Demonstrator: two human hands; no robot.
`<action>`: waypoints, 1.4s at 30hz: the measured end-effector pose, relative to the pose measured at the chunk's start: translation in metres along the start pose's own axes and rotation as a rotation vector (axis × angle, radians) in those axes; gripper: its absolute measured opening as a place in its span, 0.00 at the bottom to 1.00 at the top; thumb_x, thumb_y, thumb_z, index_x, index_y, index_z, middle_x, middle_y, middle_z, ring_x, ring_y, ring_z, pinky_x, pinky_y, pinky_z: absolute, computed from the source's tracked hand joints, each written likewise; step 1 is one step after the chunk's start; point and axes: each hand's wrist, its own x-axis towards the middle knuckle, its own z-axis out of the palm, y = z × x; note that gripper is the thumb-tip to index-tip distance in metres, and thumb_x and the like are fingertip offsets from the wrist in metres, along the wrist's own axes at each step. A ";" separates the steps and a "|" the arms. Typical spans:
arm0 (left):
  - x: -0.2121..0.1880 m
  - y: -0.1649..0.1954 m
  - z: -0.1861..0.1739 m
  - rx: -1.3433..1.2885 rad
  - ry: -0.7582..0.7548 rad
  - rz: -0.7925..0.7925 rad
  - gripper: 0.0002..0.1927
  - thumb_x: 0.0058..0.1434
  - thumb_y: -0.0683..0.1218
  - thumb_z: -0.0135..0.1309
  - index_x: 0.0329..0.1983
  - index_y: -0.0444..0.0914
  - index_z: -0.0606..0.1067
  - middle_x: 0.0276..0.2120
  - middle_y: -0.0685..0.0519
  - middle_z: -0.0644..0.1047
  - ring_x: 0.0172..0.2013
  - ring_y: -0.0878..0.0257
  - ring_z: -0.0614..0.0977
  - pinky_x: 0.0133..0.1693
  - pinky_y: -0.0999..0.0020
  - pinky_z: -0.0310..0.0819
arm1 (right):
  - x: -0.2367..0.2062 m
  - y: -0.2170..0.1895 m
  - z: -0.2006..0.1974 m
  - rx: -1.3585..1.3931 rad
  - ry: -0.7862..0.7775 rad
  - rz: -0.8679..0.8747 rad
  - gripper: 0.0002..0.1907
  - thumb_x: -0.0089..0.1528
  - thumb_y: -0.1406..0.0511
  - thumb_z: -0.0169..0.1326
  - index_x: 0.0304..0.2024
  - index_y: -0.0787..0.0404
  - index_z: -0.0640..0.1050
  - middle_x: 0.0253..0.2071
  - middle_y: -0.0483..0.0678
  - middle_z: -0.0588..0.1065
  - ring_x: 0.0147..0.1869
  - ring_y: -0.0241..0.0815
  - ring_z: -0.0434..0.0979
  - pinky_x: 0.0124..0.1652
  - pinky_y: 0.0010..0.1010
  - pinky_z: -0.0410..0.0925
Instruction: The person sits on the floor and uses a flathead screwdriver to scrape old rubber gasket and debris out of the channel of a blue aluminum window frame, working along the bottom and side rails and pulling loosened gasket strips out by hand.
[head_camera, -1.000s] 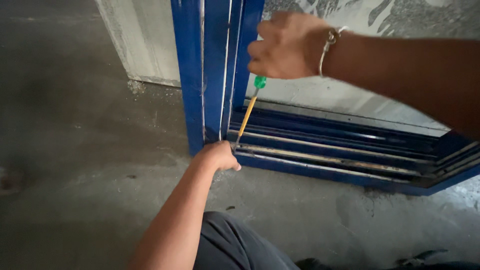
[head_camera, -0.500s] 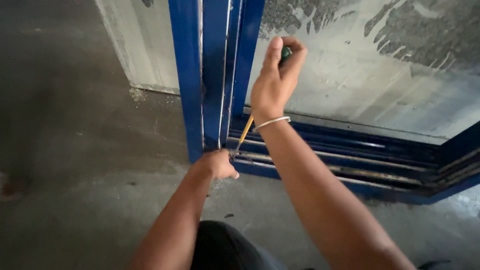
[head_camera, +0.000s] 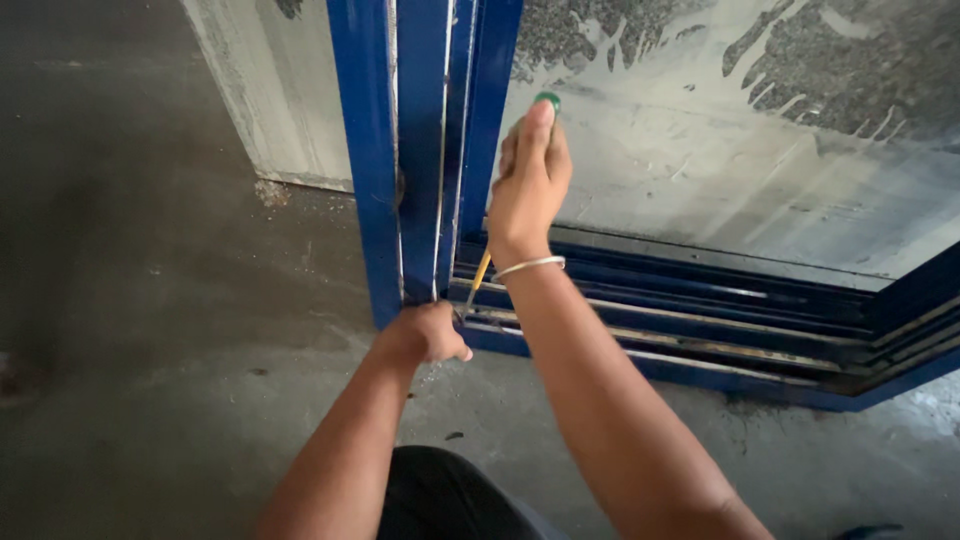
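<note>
Since the earlier frames, the right hand has been turned from a sideways reach into an upright grip, wrist bangle now facing the camera. It is closed around a screwdriver, whose green cap shows above the fingertips and whose yellow shank slants down to the bottom corner of the blue window frame. The left hand is curled against that corner, at the tool's tip; what it grips cannot be told. Grey concrete floor is seen below.

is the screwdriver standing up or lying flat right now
Standing up, tilted. The right hand grips the screwdriver by its green handle on top, and the yellow shaft slants down-left to the blue frame corner beside the left hand.
</note>
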 end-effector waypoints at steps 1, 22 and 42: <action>-0.001 0.000 0.000 -0.003 0.007 0.000 0.41 0.47 0.57 0.70 0.63 0.38 0.73 0.60 0.43 0.76 0.62 0.49 0.77 0.62 0.60 0.70 | 0.000 -0.003 -0.002 0.082 -0.109 0.047 0.31 0.59 0.34 0.51 0.24 0.50 0.67 0.18 0.36 0.58 0.18 0.28 0.55 0.17 0.22 0.51; 0.001 0.003 0.002 -0.010 -0.002 -0.063 0.40 0.47 0.56 0.71 0.62 0.37 0.74 0.59 0.41 0.77 0.60 0.49 0.78 0.60 0.59 0.72 | 0.013 -0.037 -0.001 0.216 -0.618 0.434 0.37 0.60 0.31 0.42 0.18 0.53 0.65 0.13 0.39 0.57 0.15 0.34 0.58 0.19 0.27 0.59; -0.006 0.009 -0.001 0.010 0.019 -0.073 0.38 0.50 0.56 0.69 0.62 0.36 0.74 0.59 0.40 0.76 0.61 0.47 0.77 0.61 0.59 0.71 | -0.002 0.014 -0.006 0.195 -0.193 0.033 0.19 0.64 0.45 0.52 0.37 0.50 0.68 0.26 0.37 0.65 0.20 0.32 0.59 0.20 0.27 0.52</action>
